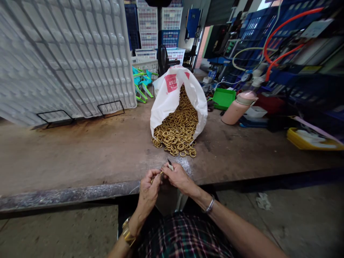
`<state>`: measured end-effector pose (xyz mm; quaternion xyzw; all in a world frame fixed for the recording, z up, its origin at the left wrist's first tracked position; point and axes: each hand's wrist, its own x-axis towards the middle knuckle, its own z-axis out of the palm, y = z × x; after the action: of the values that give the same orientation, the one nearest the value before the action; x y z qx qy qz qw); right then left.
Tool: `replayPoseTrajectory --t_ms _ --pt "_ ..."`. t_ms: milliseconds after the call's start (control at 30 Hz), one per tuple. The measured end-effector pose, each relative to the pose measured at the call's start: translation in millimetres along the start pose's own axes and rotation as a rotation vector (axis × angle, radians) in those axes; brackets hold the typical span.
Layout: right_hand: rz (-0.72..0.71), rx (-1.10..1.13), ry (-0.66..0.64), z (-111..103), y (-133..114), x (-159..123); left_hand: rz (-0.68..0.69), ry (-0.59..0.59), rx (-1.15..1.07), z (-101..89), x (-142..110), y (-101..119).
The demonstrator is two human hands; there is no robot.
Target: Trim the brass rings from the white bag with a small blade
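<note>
My left hand [149, 188] is closed on a gold-coloured ring [152, 181], most of which the fingers hide. Close against it, my right hand [177, 177] grips a small knife [170, 165] with a dark pointed blade and a pale handle; the blade points up and away from me. Both hands meet just above the table's front edge. Beyond them a white bag [163, 104] with red print lies on its side, its mouth facing me. Many gold-coloured rings [178, 130] fill it and spill out onto the table.
White ribbed trays [72, 53] stand upright at the left, behind black wire holders [110, 108]. To the right are a green bin [224, 98], a pink bottle [236, 109] and a yellow tray [303, 139]. Stacked crates [170, 21] rise at the back.
</note>
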<state>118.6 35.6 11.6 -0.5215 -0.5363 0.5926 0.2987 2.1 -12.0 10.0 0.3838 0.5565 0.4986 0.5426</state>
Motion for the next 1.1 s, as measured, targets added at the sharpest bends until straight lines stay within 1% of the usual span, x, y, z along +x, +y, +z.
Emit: replayPoseTrajectory --t_ms 133,300,400,633,833,1100 --pt "-0.101 -0.122 0.031 -0.4 -0.9 1.0 -0.099 -0.046 -0.05 -0.5 -1.6 0.5" --pt "-0.175 -0.18 0.012 1.3 -0.4 -0.1 -0.139 -0.097 -0.134 -3.3 -2.9 -5.0" --pt "-0.192 -0.181 -0.004 1.5 -1.1 -1.1 -0.162 -0.125 -0.21 -3.8 -3.4 -5.6" --pt "-0.221 -0.146 -0.014 -0.1 -3.5 -1.6 -0.187 -0.144 -0.33 -2.4 -3.8 -3.6" --pt "-0.231 -0.136 -0.014 -1.4 -3.4 -0.1 -0.171 -0.144 -0.383 -0.8 -2.7 -4.7" --pt "-0.23 -0.099 -0.022 -3.2 -5.7 0.2 -0.187 -0.158 -0.424 0.0 0.3 -3.5"
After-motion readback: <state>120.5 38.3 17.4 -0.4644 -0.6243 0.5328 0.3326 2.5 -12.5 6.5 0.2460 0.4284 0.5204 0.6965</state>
